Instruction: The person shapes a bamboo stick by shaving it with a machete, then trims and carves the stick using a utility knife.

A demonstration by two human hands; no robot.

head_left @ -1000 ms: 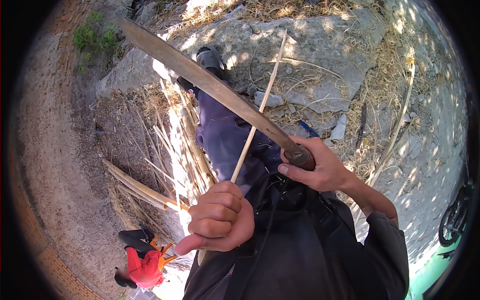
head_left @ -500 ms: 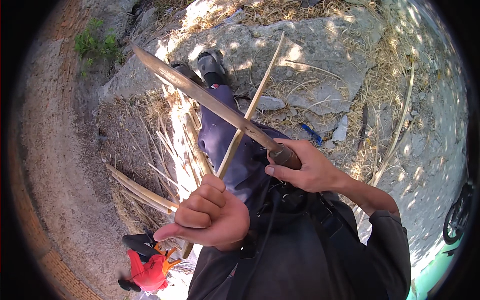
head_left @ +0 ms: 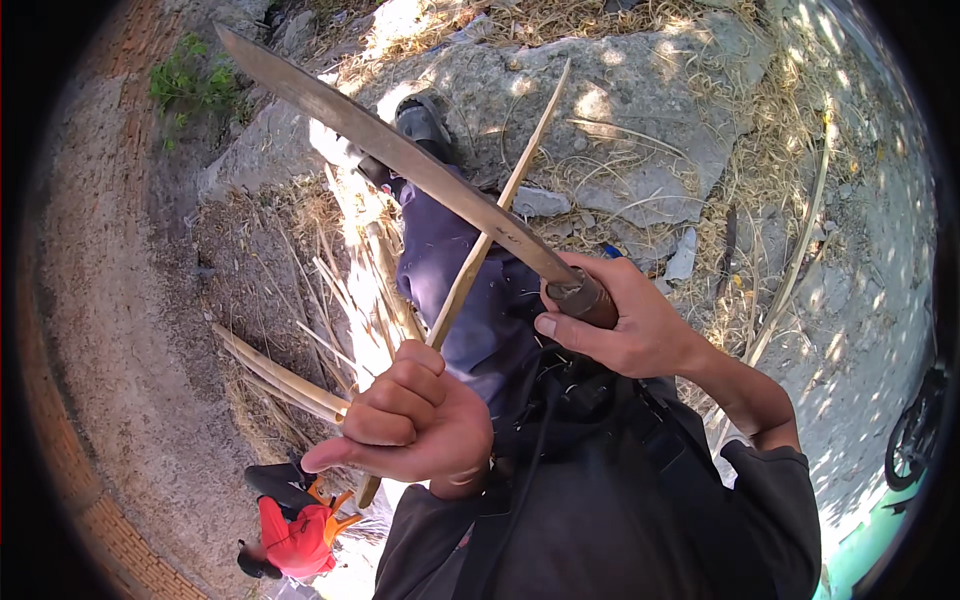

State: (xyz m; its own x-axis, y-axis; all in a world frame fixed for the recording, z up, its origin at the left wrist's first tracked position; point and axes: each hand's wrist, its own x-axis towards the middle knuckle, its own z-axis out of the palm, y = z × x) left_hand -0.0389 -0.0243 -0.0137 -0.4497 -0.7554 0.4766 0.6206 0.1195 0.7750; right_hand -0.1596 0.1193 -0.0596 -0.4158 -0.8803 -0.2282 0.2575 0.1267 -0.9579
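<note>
1. The right hand (head_left: 635, 315) is wrapped around the dark handle (head_left: 587, 300) of a machete (head_left: 400, 165); its grip is closed, with the thumb along the near side. Holding it by the handle presumably sets the fingers clear of the blade.

2. The blade slants up and leftward, away from the body, a position that seems to leave its whole length free.

3. The left hand (head_left: 405, 420) makes a fist around a pale stick (head_left: 459, 285), thumb pointing out to the left. That grip is closed too, near the stick's lower end, a bit of which pokes out below; this probably leaves most of the length exposed.

4. The stick is in front of the body, tilted up and rightward above the trousers (head_left: 435, 250). The blade crosses over it; whether they touch cannot be told.

5. Beside the legs, on the left, long pale pieces (head_left: 385, 270) lie on the ground, apparently within easy reach.

6. Beyond the feet stretches a rock slab (head_left: 650, 90); at lower left is another person in red (head_left: 295, 540).
</note>
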